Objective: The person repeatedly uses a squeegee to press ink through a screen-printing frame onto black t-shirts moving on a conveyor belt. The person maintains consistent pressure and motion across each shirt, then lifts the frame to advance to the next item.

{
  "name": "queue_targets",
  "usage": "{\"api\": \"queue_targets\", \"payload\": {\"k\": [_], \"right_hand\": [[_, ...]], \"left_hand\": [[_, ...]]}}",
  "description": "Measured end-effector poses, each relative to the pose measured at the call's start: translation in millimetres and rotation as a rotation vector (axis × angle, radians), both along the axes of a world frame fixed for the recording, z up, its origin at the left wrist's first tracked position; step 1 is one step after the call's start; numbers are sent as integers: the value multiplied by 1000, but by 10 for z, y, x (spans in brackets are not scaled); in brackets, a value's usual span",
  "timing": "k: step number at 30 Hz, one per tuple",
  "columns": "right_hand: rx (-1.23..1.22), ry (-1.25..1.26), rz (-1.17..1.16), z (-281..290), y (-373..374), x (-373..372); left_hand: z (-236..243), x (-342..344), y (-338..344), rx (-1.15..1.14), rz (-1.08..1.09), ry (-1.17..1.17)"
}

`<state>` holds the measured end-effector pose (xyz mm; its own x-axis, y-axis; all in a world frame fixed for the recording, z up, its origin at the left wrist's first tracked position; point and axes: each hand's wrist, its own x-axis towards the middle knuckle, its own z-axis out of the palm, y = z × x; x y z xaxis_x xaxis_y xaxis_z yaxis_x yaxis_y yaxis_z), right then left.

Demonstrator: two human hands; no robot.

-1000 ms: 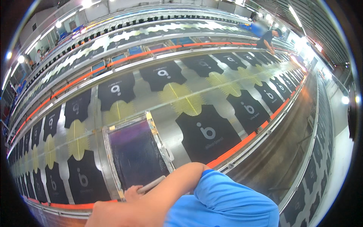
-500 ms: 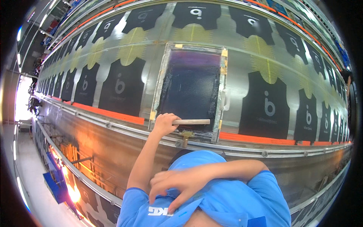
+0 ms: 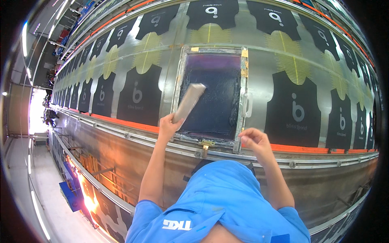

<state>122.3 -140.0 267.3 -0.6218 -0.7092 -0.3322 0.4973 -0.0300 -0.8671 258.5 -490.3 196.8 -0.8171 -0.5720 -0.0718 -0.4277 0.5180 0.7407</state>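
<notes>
My left hand (image 3: pixel 168 125) grips one end of a squeegee (image 3: pixel 188 104) with a pale, worn wooden body. The squeegee slants over the left part of a screen-printing frame (image 3: pixel 244 93), whose mesh is coated in dark ink (image 3: pixel 214 97). Whether its blade touches the mesh I cannot tell. Close to the frame's near right corner is my right hand (image 3: pixel 257 141), fingers loosely bent and thumb apart, holding nothing. Beneath the frame, on the long metal printing table (image 3: pixel 253 125), whatever lies there is hidden by the ink.
Black garment panels (image 3: pixel 293 117) with a pale printed logo lie in rows left and right of the frame and along the far side. A metal rail (image 3: pixel 308 164) and orange strip (image 3: pixel 283 148) run along the near edge. Glowing heaters (image 3: pixel 90 198) stand lower left.
The squeegee has swung from lying level at the frame's near end to slanting up and away. My right hand has moved from my chest to the frame's near right corner.
</notes>
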Motion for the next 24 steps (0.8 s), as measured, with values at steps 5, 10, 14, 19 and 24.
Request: {"api": "queue_targets", "payload": {"k": [5,10,14,19,24], "right_hand": [[-13,-32,-177,-169,-20,-342],[-51,-33,-214,-339,-105,-468],[-49,-104,-228,-514,-134,-448],[-11,-115,-235,-611,-122,-532],[30,-57,-298,-724,-166,-734]], "left_hand": [[-288,-362,-356,-197,169,4],[-175,-728,-304,-347,186,-176],[-204,-828,-275,-357,187,-221],[-504,-845,-310,-400,208,-279],[-820,-901,-192,-484,201,-307]]}}
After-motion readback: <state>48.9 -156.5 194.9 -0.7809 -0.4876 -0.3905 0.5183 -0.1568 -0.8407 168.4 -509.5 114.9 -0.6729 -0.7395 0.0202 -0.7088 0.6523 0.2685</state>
